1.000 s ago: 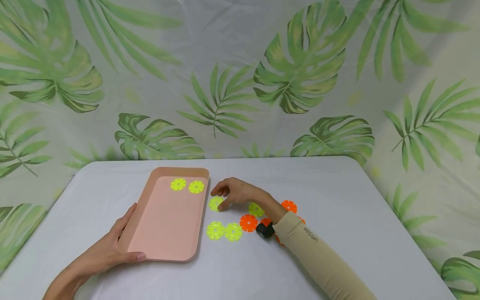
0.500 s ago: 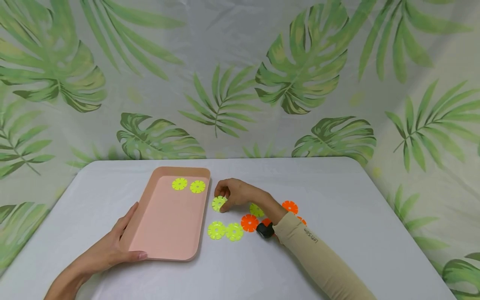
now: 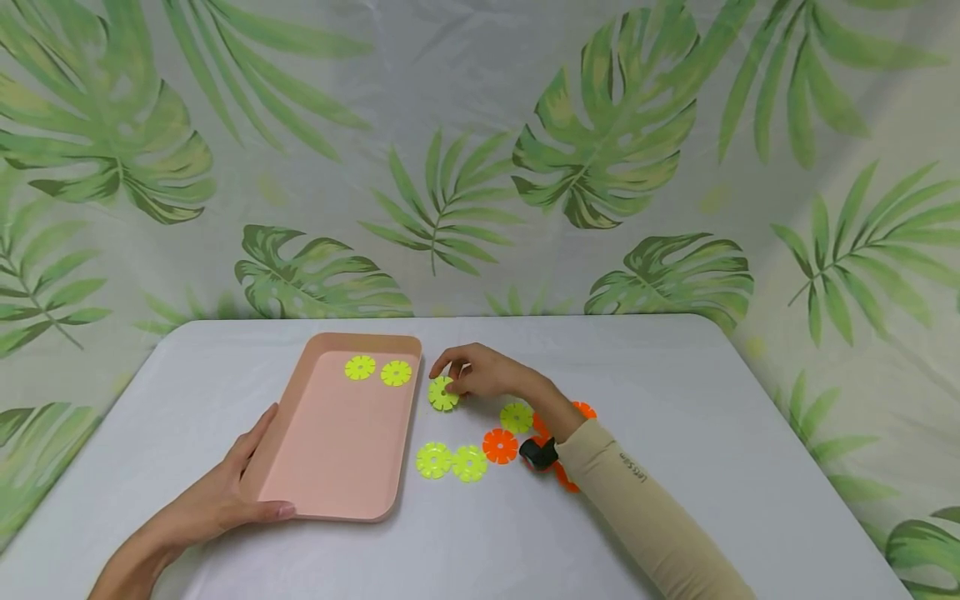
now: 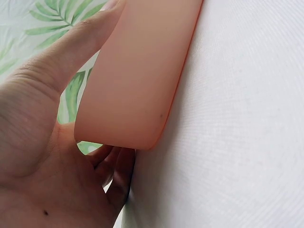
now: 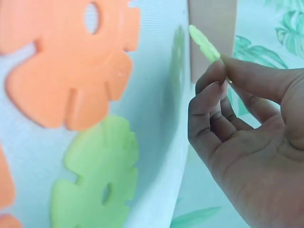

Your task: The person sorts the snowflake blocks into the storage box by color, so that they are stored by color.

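Observation:
A pink tray (image 3: pixel 330 433) lies on the left part of the table. My left hand (image 3: pixel 213 492) grips its near left corner, thumb along the near wall and fingers along the left side; the left wrist view shows the tray wall (image 4: pixel 137 85) between thumb and fingers. Just right of the tray, my right hand (image 3: pixel 483 371) pinches a yellow-green notched disc (image 3: pixel 443 394) between thumb and fingertips. In the right wrist view that disc (image 5: pixel 204 43) is edge-on, raised off the table. Two yellow-green discs (image 3: pixel 360 367) lie at the tray's far end.
Two yellow-green discs (image 3: pixel 452 462) lie right of the tray. Another yellow-green disc (image 3: pixel 517 417) and several orange discs (image 3: pixel 500 447) lie under and beside the right forearm, partly hidden. A leaf-patterned cloth (image 3: pixel 450 167) hangs behind the white table (image 3: pixel 675 400).
My right hand has closed on the yellow-green disc beside the tray and lifted it off the table. The left hand keeps its hold on the tray.

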A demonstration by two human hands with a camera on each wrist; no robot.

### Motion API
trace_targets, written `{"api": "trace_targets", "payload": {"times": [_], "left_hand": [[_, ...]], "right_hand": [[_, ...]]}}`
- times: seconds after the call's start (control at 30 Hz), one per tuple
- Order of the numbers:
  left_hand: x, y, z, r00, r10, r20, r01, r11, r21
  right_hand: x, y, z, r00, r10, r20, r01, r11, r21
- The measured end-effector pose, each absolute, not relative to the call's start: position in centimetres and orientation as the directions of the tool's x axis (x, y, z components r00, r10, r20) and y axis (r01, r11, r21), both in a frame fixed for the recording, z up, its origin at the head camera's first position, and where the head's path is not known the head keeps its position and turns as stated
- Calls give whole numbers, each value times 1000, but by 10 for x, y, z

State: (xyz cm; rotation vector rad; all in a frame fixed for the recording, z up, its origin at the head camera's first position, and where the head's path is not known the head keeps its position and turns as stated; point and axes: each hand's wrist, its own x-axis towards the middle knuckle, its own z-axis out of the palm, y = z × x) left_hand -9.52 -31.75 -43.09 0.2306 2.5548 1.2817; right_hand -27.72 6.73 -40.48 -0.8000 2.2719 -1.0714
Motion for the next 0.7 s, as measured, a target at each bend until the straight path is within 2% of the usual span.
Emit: {"api": "trace_targets", "payload": {"times": [0.17, 0.43, 0.7], "left_hand": [[-95, -317, -431, -950, 257, -175, 14, 599, 801], [-96, -317, -430, -952, 257, -169, 20, 600, 800], [-95, -318, -432, -953, 253, -170, 20, 609, 793]], "right_hand": [[-280, 67, -399, -726, -672, -146, -271, 476, -837], [-286, 54, -388, -778, -628, -10, -292, 375, -880], [-286, 30, -387, -786, -617, 32, -281, 310, -908]]}}
